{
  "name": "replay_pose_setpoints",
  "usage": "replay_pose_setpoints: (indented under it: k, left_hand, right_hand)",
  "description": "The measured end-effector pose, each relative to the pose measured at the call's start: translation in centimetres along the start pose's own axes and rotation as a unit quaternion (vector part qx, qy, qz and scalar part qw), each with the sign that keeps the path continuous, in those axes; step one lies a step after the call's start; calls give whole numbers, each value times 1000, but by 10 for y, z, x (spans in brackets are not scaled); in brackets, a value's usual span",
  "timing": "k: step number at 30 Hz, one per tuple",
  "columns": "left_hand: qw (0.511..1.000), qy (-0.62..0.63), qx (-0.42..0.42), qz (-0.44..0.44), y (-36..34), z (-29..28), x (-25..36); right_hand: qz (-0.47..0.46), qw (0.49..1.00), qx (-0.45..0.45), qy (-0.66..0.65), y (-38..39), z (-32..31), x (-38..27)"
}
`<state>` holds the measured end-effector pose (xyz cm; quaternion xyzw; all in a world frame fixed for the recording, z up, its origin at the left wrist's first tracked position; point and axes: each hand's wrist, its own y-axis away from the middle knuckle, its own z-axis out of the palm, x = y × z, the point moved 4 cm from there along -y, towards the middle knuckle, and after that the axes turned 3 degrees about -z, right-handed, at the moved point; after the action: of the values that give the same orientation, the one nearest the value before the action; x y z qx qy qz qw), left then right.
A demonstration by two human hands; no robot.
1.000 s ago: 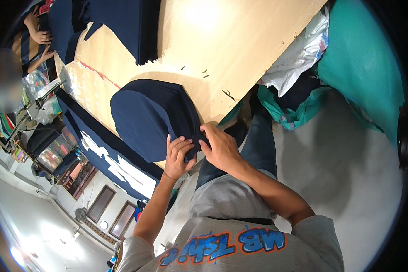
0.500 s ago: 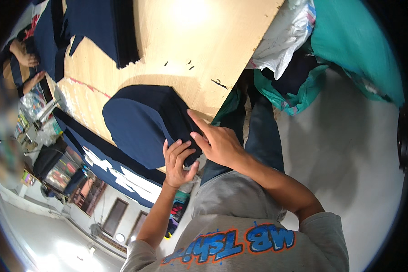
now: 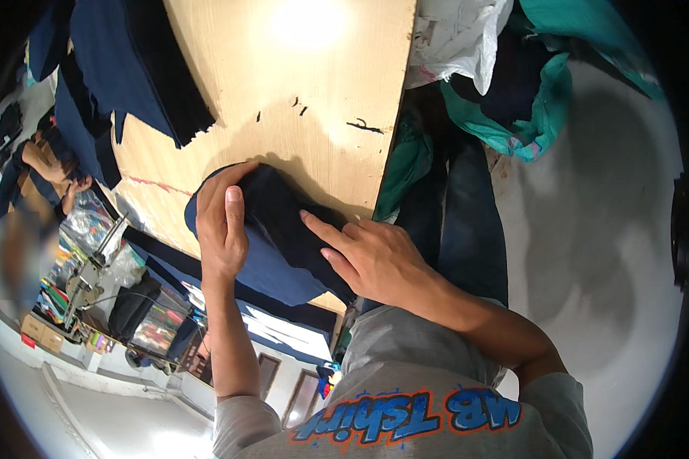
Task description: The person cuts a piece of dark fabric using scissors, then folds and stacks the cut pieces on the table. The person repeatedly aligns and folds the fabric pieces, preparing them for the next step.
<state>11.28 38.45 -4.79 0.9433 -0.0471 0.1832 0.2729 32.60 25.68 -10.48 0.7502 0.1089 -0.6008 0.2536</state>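
Left hand (image 3: 224,229) farther up navy cloth stack (image 3: 279,239), open; right hand (image 3: 383,254) half-open on it

A garment workshop: a stack of cut navy cloth (image 3: 278,218) on a wooden table (image 3: 344,76).

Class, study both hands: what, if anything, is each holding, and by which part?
The left hand lies over the curved end of the dark blue cloth stack; the right hand is at its right side. Whether either grips it cannot be told.

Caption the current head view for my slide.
Left hand and right hand on a navy fabric stack atop a wooden table.
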Motion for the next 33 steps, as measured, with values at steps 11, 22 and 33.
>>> replay_pose_setpoints:
  k: [11,22,33]
  left_hand:
    - [993,66,13,93,-1,7,-15]
    - [980,101,32,170,14,-8,-24]
    - [988,95,15,122,11,-20,-24]
  right_hand:
    - [55,998,22,29,-5,-2,11]
    - [57,968,227,88,-41,-4,-17]
    - [136,969,189,80,-84,1,-27]
